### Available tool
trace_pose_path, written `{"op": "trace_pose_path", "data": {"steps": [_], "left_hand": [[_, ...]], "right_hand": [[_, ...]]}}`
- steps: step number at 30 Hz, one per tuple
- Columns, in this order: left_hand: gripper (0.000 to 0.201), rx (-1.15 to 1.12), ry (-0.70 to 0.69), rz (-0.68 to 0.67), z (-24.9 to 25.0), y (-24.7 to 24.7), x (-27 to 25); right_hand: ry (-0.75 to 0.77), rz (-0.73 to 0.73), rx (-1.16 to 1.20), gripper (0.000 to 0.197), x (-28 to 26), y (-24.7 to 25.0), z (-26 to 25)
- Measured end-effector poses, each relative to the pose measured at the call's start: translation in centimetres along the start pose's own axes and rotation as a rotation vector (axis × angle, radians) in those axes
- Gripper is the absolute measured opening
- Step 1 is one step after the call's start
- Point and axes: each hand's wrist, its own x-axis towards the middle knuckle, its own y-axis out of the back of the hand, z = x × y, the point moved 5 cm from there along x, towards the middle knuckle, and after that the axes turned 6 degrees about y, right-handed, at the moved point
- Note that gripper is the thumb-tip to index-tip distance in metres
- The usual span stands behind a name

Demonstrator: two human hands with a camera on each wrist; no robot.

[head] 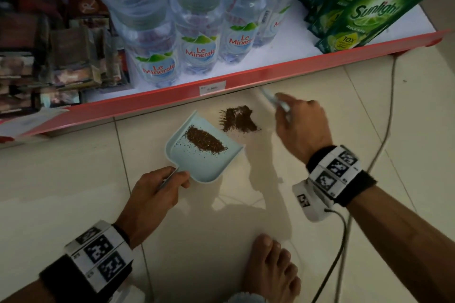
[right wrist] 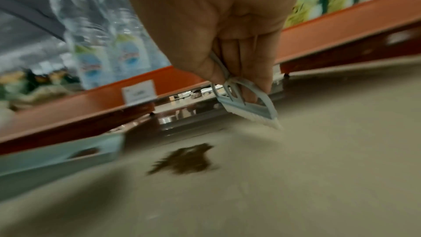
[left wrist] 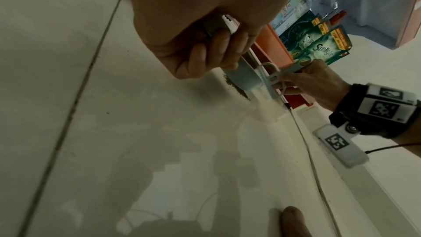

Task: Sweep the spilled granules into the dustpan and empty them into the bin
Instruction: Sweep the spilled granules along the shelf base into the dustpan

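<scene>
A pale blue dustpan (head: 216, 167) lies on the tiled floor with a streak of brown granules (head: 205, 142) inside it. My left hand (head: 157, 189) grips its handle from the near side. More brown granules (head: 237, 119) lie in a pile on the floor just beyond the pan's open edge, also seen as granules (right wrist: 184, 159). My right hand (head: 299, 123) holds a small pale blue brush (right wrist: 246, 104) to the right of and beyond the pile, its white bristles just above the floor; the brush (left wrist: 271, 80) shows too. No bin is in view.
A red-edged shelf (head: 246, 76) runs along the floor beyond the spill, carrying water bottles (head: 199, 49), green Sunlight pouches (head: 364, 15) and dark packets (head: 49, 56). A cable (head: 384, 135) trails across the tiles at right. My bare foot (head: 270, 270) stands near the bottom.
</scene>
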Motion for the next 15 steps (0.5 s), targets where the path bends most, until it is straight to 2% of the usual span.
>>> {"op": "trace_pose_path", "data": {"steps": [4, 7, 9, 12, 15], "left_hand": [[0.031, -0.008, 0.028, 0.022, -0.5, 1.1, 1.2], [0.032, 0.003, 0.022, 0.021, -0.2, 0.8, 2.2], [0.032, -0.002, 0.017, 0.017, -0.1, 0.6, 2.6], [0.031, -0.024, 0.009, 0.002, -0.3, 0.4, 2.8], [0.03, -0.021, 0.006, -0.007, -0.6, 0.4, 2.5]], "right_hand": [[-0.218, 0.001, -0.213, 0.033, 3.2, -0.2, 5.9], [-0.286, -0.07, -0.17, 0.035, 5.1, -2.3, 7.3], [-0.183, -0.106, -0.096, 0.038, 5.5, -3.6, 5.8], [0.126, -0.178, 0.042, 0.044, 4.1, -4.4, 1.4], [0.289, -0.206, 0.154, 0.033, 2.2, -3.6, -0.4]]}}
